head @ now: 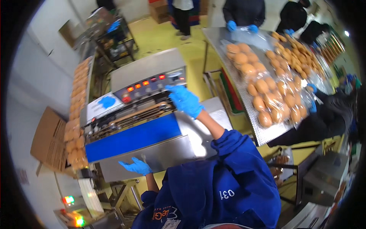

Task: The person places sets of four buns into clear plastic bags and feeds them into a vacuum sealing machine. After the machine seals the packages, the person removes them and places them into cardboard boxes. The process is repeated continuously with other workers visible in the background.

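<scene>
My right hand (186,100), in a blue glove, reaches over the right end of a band sealing machine, its fingers extended beside the control panel (148,86). Nothing shows in that hand; whether the fingertips touch the machine I cannot tell. My left hand (136,166), gloved in blue too, hovers with spread fingers in front of the machine's steel front plate (160,153) and holds nothing. Between me and the sealing bands (137,116) runs a bare blue conveyor belt (134,137). Red displays and a red button (126,98) are on the panel.
At right, a perforated steel table (263,134) bears bagged buns (268,100) and loose buns (300,57); co-workers stand around it. Packed buns (77,103) line a conveyor at left, beside an open cardboard box (50,140). A blue item (107,102) lies on the sealer's white surface.
</scene>
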A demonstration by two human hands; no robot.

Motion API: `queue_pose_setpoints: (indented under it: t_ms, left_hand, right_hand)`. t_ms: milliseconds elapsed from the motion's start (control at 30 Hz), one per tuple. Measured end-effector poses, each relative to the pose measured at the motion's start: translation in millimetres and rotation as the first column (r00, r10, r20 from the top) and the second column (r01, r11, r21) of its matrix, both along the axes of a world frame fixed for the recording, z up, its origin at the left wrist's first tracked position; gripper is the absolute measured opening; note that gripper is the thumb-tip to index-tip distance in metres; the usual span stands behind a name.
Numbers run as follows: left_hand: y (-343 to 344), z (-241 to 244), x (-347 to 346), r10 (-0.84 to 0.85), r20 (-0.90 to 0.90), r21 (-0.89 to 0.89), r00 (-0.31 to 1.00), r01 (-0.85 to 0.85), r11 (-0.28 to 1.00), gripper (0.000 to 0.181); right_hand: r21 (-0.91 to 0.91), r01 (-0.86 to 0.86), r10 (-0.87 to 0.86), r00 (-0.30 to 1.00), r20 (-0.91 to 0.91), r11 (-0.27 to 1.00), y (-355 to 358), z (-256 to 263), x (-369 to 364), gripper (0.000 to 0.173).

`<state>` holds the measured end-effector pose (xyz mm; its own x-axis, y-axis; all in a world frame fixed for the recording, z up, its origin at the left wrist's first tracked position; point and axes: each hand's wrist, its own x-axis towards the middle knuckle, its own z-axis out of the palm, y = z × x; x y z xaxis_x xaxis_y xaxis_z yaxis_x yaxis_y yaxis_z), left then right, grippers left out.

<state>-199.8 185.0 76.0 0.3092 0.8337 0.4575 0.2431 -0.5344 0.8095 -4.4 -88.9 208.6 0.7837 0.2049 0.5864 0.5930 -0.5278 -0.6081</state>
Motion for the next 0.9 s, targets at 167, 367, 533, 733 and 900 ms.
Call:
queue_pose_setpoints:
  t_ms: [167,367,533,733,900]
  left_hand:
    - [-75.7,-9.8,64.6,-0.603,0.433,-0.519,0.67,0.732,0.441,0.051]
    - [-271.7,47.9,130.9,-0.914,0.403,-0.669,-0.032,0.671,-0.319,0.037]
    - [-444.8,65.5,203.2,-0.927,0.231,-0.607,-0.295,0.701,-0.375,0.042]
    - [-567.8,-6.0,231.7,-0.993,-0.001,-0.673,-0.119,0.735,-0.087,0.041]
    - [-562.4,37.4,154.2,-0.866,0.484,-0.608,0.122,0.759,-0.233,0.027]
  right_hand:
    - [-0.228,0.11,-0.125,0.991,-0.052,0.968,-89.9,-13.4,-29.6,0.048]
    - [-0.552,0.652,-0.781,0.624,0.0,0.521,-325.3,-40.8,-70.2,0.073]
    - [-0.646,0.554,-0.792,0.596,-0.133,0.525,-409.9,-44.6,-98.6,0.068]
    - [-0.555,0.51,-0.665,0.738,-0.109,0.657,-407.2,-48.6,-164.5,0.054]
    - [-0.115,0.538,-0.479,0.61,-0.632,0.835,-447.0,-24.3,-141.5,0.038]
